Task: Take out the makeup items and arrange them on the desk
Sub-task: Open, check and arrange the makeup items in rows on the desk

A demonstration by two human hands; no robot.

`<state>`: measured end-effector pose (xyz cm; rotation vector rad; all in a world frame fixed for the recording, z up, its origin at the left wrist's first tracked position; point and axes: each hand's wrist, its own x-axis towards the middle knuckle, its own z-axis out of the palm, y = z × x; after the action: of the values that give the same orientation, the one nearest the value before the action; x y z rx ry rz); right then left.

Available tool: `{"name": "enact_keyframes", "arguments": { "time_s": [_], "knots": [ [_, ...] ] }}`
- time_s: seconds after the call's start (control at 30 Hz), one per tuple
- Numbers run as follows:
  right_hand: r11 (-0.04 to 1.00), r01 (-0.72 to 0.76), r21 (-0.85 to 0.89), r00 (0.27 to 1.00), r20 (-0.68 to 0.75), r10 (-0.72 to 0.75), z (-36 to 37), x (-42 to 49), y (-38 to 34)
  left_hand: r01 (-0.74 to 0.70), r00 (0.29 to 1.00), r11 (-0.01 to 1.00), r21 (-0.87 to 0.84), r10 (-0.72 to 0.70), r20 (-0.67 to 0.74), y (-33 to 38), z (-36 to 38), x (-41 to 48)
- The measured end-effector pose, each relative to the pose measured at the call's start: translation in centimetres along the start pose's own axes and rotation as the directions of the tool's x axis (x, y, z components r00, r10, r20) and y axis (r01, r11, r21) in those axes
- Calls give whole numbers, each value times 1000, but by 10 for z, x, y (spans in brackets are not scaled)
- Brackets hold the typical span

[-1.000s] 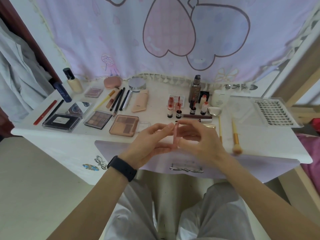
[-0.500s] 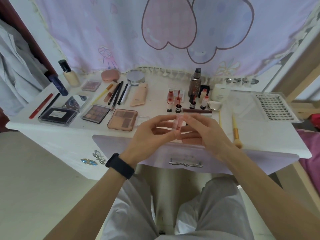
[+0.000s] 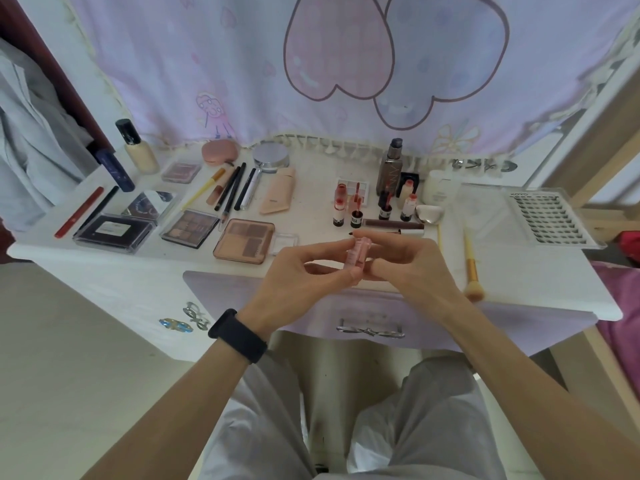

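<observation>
Both forearms reach in and meet over the middle of the desk's front edge. The left hand, a black band on its wrist, and the right hand pinch a small pink tube between curled fingertips, holding it nearly upright. Pale letters run down a dark bottle near the back edge, and a lash tray towards the right edge carries print. Neither reads clearly.

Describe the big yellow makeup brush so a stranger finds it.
On the white desk, go to its right end, left of the clear tray of false lashes. The yellow-handled makeup brush lies there, alone in having a gold ferrule and fluffy peach head.
</observation>
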<state>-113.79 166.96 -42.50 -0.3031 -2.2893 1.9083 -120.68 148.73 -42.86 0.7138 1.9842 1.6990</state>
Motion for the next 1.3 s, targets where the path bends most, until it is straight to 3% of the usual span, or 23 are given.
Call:
{"name": "enact_keyframes", "arguments": {
  "time_s": [0.17,0.47,0.63,1.17,1.3],
  "knots": [
    [992,-20,122,997,75,11,-4,1,1,20,1000,999,-26,-20,0,3,0,2],
    [1000,-3,30,1000,3,3,0,7,1,26,1000,998,-51,-26,12,9,-1,2],
    [966,-54,252,996,85,33,-3,12,6,39,999,997,-73,-38,6,13,-2,4],
    [990,14,140,999,31,-18,3,16,3,116,993,982,-149,-114,24,3,-5,11],
    [995,104,-8,994,41,-103,5,15,4,202,979,912,-358,-191,66,0,-5,14]
  ]
}}
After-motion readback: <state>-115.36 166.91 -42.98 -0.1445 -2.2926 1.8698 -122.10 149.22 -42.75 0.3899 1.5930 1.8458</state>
